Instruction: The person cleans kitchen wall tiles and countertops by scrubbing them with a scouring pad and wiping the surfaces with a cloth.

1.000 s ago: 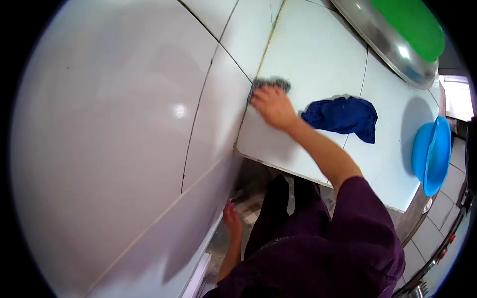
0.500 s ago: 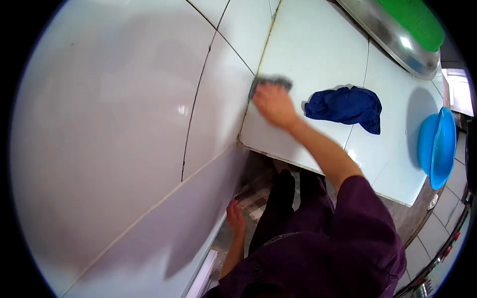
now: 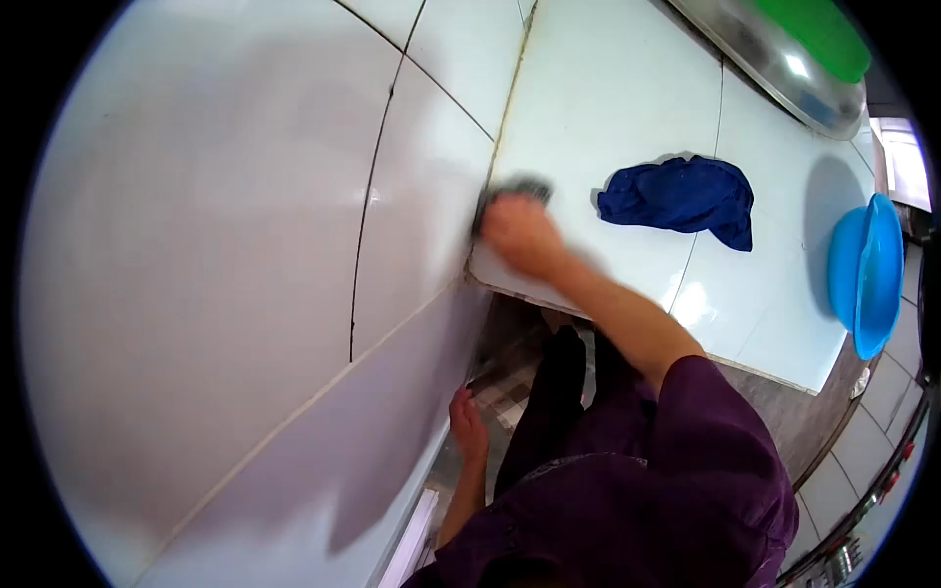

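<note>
My right hand is closed over a dark grey scrubber, pressed to the white tiled counter right in the corner where it meets the wall. Motion blurs the scrubber and my fingers hide part of it, so its exact make is unclear. A crumpled navy blue cloth lies on the counter to the right of that hand. Lower down, beside the wall and below counter height, my left hand hangs with fingers loosely extended and nothing visible in it.
White wall tiles fill the left side. A blue plastic basin stands at the counter's right end. At the back right are a large metal bowl and a green plastic container. The counter's front edge runs just before my legs.
My right hand has moved the scrubber along the wall corner, toward the counter's front edge. My left hand stays low by the wall. The view has shifted slightly.
</note>
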The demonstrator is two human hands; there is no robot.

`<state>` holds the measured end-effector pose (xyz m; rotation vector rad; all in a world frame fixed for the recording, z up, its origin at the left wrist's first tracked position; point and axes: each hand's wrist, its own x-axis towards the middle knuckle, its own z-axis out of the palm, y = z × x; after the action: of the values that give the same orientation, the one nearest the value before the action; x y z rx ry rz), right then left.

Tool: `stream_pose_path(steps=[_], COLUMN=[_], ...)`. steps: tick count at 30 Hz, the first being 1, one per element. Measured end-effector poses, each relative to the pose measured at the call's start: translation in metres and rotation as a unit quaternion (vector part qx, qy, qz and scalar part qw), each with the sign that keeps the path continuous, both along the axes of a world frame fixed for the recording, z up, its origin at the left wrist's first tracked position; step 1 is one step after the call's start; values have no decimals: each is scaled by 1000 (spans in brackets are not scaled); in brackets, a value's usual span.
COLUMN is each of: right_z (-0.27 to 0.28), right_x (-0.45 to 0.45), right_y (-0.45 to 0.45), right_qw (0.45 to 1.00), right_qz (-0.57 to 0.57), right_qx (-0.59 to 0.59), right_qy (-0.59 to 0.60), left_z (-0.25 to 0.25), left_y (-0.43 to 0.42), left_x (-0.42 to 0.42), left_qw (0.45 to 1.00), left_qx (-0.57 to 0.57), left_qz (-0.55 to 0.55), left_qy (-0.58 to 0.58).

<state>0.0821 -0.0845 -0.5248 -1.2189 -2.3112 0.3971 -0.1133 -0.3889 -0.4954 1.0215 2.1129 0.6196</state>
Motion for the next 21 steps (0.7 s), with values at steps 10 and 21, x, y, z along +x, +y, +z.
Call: stream_pose_path(steps=[10, 21], right_z=[10, 9], right_x=[1, 45], right_y=[-34, 118], right_qw=[996, 973], right_qz=[-11, -216], right_qx=[81, 13], right_qy=[37, -76], left_z=[-7, 13], left_y=[-5, 176], left_x=[12, 103], left_qw=[999, 916], left_qx=[-27, 227], left_qz=[25, -327], left_qy=[-27, -47])
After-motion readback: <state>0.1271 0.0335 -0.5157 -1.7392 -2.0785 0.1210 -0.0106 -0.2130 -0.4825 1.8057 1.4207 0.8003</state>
